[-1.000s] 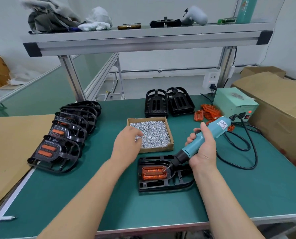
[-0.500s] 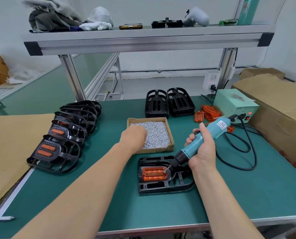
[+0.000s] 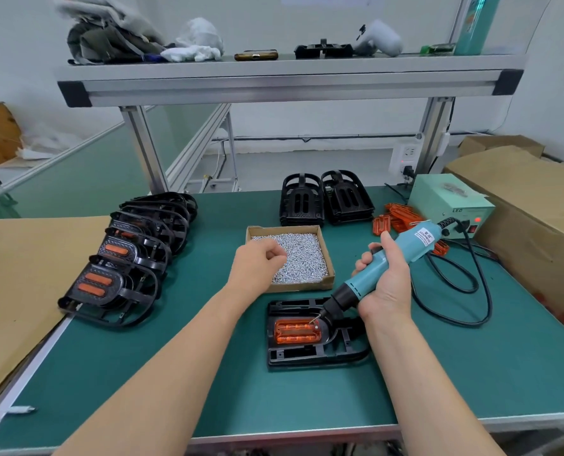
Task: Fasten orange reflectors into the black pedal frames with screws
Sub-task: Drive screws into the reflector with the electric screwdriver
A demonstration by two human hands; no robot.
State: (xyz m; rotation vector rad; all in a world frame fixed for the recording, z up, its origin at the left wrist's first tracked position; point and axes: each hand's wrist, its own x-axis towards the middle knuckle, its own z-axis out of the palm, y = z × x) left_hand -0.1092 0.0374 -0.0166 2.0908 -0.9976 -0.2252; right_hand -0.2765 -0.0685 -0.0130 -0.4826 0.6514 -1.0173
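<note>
Two hands (image 3: 257,268) (image 3: 385,284), one screwdriver (image 3: 417,240)

Two hands show, the left hand (image 3: 257,264) and the right hand (image 3: 385,284). There is one screwdriver (image 3: 415,246) and one box (image 3: 307,286) of screws (image 3: 302,255), too many to count. At lower centre, one pedal frame (image 3: 307,357) has one reflector (image 3: 297,331). At upper centre are two frame stacks (image 3: 302,200). At left, a pedal row (image 3: 109,291) has at least five.
</note>
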